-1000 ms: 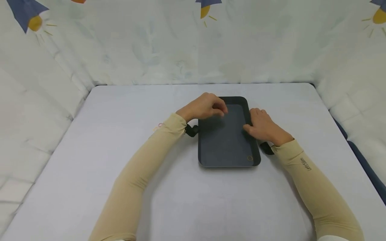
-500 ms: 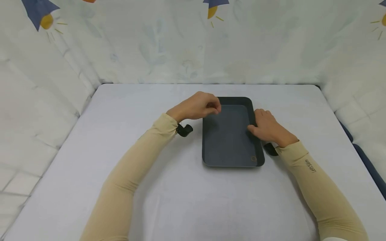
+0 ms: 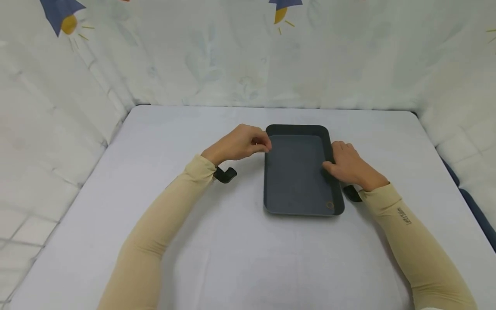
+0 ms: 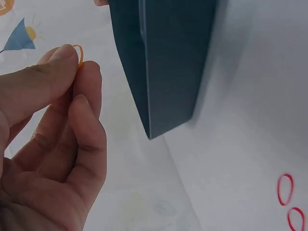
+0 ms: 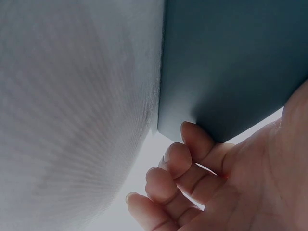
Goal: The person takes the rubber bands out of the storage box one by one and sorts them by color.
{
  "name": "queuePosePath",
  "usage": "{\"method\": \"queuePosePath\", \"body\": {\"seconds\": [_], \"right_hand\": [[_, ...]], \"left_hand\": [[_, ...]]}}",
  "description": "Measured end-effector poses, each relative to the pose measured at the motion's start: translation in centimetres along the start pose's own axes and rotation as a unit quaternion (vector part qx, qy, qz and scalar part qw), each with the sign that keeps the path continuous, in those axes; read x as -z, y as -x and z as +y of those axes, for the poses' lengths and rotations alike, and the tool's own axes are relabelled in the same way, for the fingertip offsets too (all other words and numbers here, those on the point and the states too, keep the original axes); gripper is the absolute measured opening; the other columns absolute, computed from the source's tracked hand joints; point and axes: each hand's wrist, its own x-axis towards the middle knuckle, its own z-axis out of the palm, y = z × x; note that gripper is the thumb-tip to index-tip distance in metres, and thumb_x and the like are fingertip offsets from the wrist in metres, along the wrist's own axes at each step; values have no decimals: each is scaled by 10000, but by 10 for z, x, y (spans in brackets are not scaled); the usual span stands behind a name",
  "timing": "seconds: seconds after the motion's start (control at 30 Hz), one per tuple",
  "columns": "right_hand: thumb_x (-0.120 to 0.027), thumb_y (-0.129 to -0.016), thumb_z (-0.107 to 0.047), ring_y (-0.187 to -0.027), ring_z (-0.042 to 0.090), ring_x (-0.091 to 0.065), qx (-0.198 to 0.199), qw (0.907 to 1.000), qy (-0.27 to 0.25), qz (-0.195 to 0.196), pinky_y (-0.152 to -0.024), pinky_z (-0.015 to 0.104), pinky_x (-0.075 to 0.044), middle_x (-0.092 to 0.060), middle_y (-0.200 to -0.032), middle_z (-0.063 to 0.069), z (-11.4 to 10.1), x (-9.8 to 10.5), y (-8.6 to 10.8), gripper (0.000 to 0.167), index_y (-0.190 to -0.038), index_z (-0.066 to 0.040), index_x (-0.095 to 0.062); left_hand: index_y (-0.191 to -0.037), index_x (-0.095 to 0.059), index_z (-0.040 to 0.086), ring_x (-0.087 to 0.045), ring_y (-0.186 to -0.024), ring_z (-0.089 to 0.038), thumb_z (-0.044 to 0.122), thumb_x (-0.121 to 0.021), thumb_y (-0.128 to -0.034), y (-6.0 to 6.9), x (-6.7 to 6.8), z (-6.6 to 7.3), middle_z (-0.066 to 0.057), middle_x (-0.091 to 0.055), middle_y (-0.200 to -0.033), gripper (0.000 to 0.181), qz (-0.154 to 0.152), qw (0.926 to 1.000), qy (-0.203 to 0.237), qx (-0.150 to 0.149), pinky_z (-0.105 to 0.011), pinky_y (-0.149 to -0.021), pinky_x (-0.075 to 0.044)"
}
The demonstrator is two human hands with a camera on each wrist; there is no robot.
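Observation:
In the left wrist view my left hand [image 4: 48, 125] pinches a thin orange rubber band [image 4: 81, 54] between thumb and index finger. The head view places this left hand [image 3: 241, 143] at the left rim of a dark grey rectangular tray [image 3: 298, 176], slightly above it. My right hand [image 3: 348, 164] grips the tray's right wall, thumb over the rim. Fingertips [image 5: 195, 137] touch the outer wall in the right wrist view. A small yellow-orange band [image 3: 330, 202] lies in the tray's near right corner.
Two red bands [image 4: 278, 193] lie on the white table beside the tray in the left wrist view; the head view does not show them. A patterned light curtain [image 3: 232, 64] hangs behind the table. Black wrist cameras [image 3: 226, 175] sit under both wrists.
My left hand has moved left, from over the tray to its left rim. The right hand stays on the tray's right side. The head view has shifted slightly.

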Motion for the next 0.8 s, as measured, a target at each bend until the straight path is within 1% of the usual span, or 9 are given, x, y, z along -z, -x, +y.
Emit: {"method": "queuePosePath", "body": {"seconds": [0.13,0.2,0.3,0.43,0.47,0.53,0.63,0.8], "right_hand": [[-501,-1001,-251,-1024,436,-437,-18,10000,0,-7,-884,547,-373,-504,-1117,280,-1,0,1,413,-1171,123,-459],[-503,-1000,-247,-1018,429,-436,-12,10000,-6,-6,-880,538,-371,-504,-1114,275,-1,0,1,406,-1171,119,-460],[-503,-1003,-247,-1021,429,-434,-16,10000,-8,-23,-882,540,-370,-504,-1126,278,-2,1,1,410,-1182,119,-458],[-499,-1008,-258,-1035,436,-428,-55,10000,-18,-65,-891,552,-368,-502,-1155,288,-1,0,1,433,-1207,124,-450],[-500,-1007,-256,-1032,436,-429,-53,10000,-19,-63,-891,551,-368,-503,-1150,289,0,-1,1,432,-1203,125,-451],[-501,-1005,-254,-1025,431,-429,-41,10000,-13,-52,-888,546,-368,-503,-1139,285,1,-1,1,429,-1198,126,-452],[-497,-1000,-249,-999,413,-426,-10,10000,7,-27,-873,522,-365,-502,-1103,268,2,-2,1,409,-1173,119,-457],[-492,-995,-241,-955,387,-413,57,10000,7,31,-843,485,-348,-487,-1052,242,2,-1,0,365,-1127,99,-462]], "left_hand": [[-1040,-761,110,-688,-948,-143,146,-708,-989,9,-1,-10,1,-765,-1023,82,99,9999,32,81,-325,-890,-553],[-1044,-752,104,-693,-960,-153,137,-693,-998,14,0,-15,-9,-758,-1030,82,149,9998,62,151,-325,-898,-553],[-1060,-738,79,-697,-967,-216,123,-679,-1005,22,1,-23,-43,-744,-1042,92,169,9989,228,376,-329,-841,-566],[-1078,-737,58,-700,-946,-298,114,-686,-997,30,2,-33,-85,-747,-1061,111,191,9955,574,728,-325,-765,-583],[-1080,-741,56,-708,-939,-297,114,-691,-994,32,2,-35,-84,-751,-1063,115,207,9949,615,777,-321,-771,-589],[-1081,-749,51,-717,-917,-297,112,-694,-990,35,2,-39,-90,-758,-1070,123,245,9942,646,829,-312,-787,-588],[-1079,-758,47,-729,-877,-287,113,-703,-984,39,2,-46,-81,-765,-1066,128,326,9943,609,817,-306,-801,-580],[-1073,-772,53,-743,-860,-265,125,-733,-966,44,3,-55,-82,-775,-1048,135,467,9936,595,842,-307,-814,-573]]}}
